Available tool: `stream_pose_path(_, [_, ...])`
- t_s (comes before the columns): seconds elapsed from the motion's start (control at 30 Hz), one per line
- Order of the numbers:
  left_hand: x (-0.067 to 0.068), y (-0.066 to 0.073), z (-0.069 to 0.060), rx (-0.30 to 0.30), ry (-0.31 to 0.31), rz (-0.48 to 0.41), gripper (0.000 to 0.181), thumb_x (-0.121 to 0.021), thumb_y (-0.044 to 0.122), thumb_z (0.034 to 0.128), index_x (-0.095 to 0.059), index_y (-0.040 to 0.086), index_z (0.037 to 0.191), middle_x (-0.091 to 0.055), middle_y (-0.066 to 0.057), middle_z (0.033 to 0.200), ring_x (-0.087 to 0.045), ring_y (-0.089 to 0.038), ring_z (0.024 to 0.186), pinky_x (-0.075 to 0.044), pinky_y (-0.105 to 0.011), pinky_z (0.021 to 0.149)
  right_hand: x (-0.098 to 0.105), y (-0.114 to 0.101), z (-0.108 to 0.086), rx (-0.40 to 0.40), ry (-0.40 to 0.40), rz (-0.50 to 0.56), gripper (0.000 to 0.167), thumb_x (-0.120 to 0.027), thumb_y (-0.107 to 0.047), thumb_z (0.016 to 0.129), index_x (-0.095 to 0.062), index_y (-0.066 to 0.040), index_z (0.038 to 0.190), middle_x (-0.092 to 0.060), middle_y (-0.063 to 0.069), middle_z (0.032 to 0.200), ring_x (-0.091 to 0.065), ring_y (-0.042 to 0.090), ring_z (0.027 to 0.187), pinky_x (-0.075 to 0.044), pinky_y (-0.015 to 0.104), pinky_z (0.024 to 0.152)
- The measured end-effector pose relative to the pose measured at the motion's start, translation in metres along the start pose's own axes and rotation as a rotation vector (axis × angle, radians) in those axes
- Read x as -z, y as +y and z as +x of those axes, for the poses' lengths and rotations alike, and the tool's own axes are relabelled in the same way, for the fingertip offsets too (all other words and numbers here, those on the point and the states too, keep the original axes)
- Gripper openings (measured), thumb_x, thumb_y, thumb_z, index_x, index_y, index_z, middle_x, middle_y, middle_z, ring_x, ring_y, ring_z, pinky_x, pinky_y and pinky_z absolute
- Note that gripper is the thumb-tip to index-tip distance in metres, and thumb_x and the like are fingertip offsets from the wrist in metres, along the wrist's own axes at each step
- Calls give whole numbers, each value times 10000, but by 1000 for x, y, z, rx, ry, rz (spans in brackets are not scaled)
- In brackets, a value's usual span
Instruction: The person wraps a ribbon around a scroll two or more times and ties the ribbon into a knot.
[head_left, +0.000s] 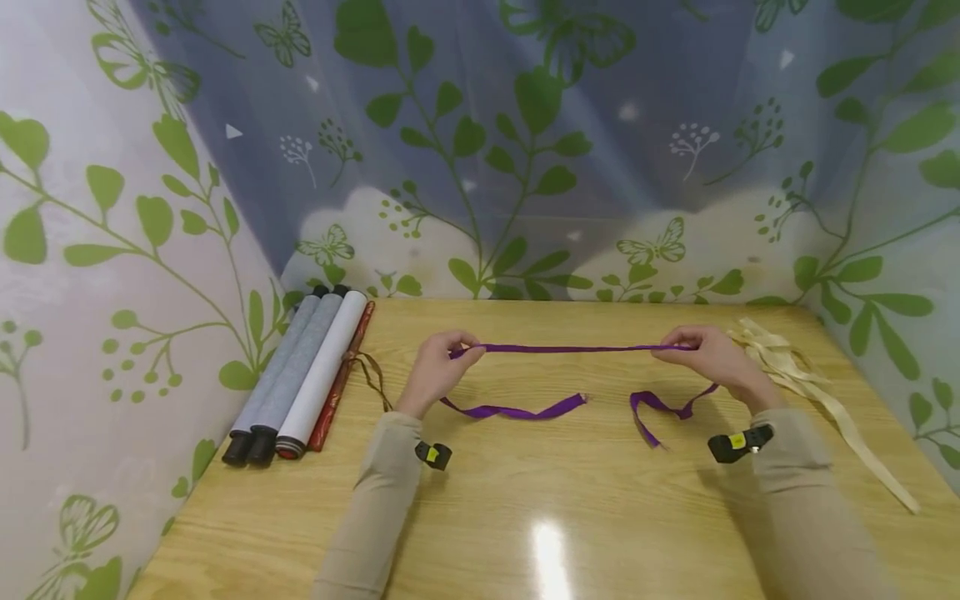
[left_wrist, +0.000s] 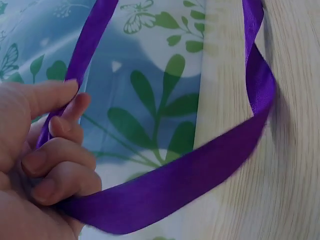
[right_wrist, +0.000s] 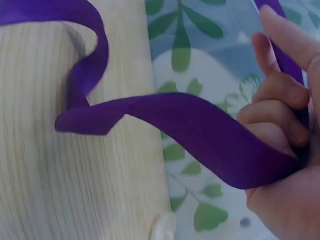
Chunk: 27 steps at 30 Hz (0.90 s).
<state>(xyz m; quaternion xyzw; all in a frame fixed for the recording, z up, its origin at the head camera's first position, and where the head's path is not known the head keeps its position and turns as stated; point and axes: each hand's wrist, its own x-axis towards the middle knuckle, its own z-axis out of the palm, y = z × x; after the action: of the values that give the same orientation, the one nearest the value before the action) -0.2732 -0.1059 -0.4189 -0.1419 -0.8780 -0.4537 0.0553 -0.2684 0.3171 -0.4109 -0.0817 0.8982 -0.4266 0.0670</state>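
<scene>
A narrow purple ribbon stretches level and taut between both hands, a little above the table. My left hand pinches it between thumb and index finger, the other fingers curled over it. From that palm one loose end trails down onto the wood, as the left wrist view shows with the ribbon curving away. My right hand pinches the other side in the same way. Its loose tail of ribbon drops from the palm and twists onto the tabletop in the right wrist view.
At the left lie several rolls, two grey and one white, beside a red patterned roll with a brown cord. Cream ribbon is heaped and trailing at the right. A leaf-print curtain stands behind the wooden table.
</scene>
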Motion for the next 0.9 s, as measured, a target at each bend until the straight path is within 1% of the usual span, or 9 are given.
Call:
stream_pose_path(0.07, [5, -3, -1, -7, -50, 39, 150, -658, 312, 948, -736, 191, 989, -687, 18, 958, -537, -152, 809, -442, -307, 682, 8, 5, -2, -9, -17, 12, 366, -691, -408, 907, -666, -61, 1020, -663, -7, 944, -584, 167, 886, -475, 346, 801])
stream_pose_path(0.13, [10, -7, -2, -26, -91, 63, 166, -656, 318, 949, -742, 182, 989, -700, 12, 980, -558, -160, 830, -456, -314, 685, 15, 9, -6, -21, -44, 38, 330, -692, -386, 911, -650, -67, 985, -588, -78, 785, -535, 119, 712, -462, 312, 678])
stream_pose_path(0.3, [22, -17, -4, -60, -163, 88, 222, -641, 340, 957, -761, 160, 1007, -723, -19, 975, -573, -151, 759, -469, -305, 658, 31, 18, -12, -42, -114, 108, 307, -670, -333, 936, -612, -37, 991, -353, -108, 605, -248, 51, 458, -317, 289, 441])
stream_pose_path(0.4, [28, -24, -5, -53, -209, 85, 241, -646, 381, 946, -766, 178, 998, -732, -38, 950, -561, -146, 715, -473, -303, 655, 40, 24, -17, -42, -107, 55, 342, -668, -344, 936, -617, -17, 1019, -537, -1, 845, -290, 57, 490, -338, 273, 454])
stream_pose_path(0.47, [31, -26, -6, -44, -238, 86, 239, -657, 389, 937, -765, 185, 998, -732, -39, 948, -572, -140, 727, -486, -302, 674, 45, 28, -19, -64, -86, -8, 352, -680, -380, 921, -643, -48, 1029, -536, 58, 1011, -350, 69, 551, -367, 267, 492])
stream_pose_path(0.53, [33, -29, -7, -29, -260, 91, 224, -668, 373, 932, -764, 185, 1005, -728, -25, 943, -573, -136, 734, -488, -296, 676, 51, 32, -21, -78, -75, -40, 343, -678, -384, 921, -660, -64, 1041, -522, 64, 1070, -386, 91, 601, -382, 284, 525])
stream_pose_path(0.67, [36, -33, -7, -11, -279, 126, 196, -672, 299, 939, -759, 156, 1040, -720, -22, 1002, -602, -137, 814, -501, -301, 711, 58, 38, -24, -114, -34, -33, 307, -619, -407, 958, -690, -109, 938, -458, -40, 839, -391, 119, 654, -353, 309, 558])
stream_pose_path(0.8, [41, -37, -8, 17, -262, 147, 214, -658, 312, 947, -755, 159, 1063, -702, -50, 1134, -629, -205, 989, -518, -377, 820, 64, 43, -26, -160, 38, -32, 472, -484, -545, 984, -625, -160, 749, -369, -95, 648, -342, 110, 569, -333, 317, 489])
stream_pose_path(0.9, [45, -42, -9, 60, -251, 132, 258, -651, 404, 937, -748, 203, 1066, -673, -45, 1212, -608, -253, 1097, -513, -440, 887, 67, 48, -26, -209, 76, -45, 551, -441, -618, 966, -571, -150, 707, -298, -101, 542, -311, 93, 475, -342, 322, 422])
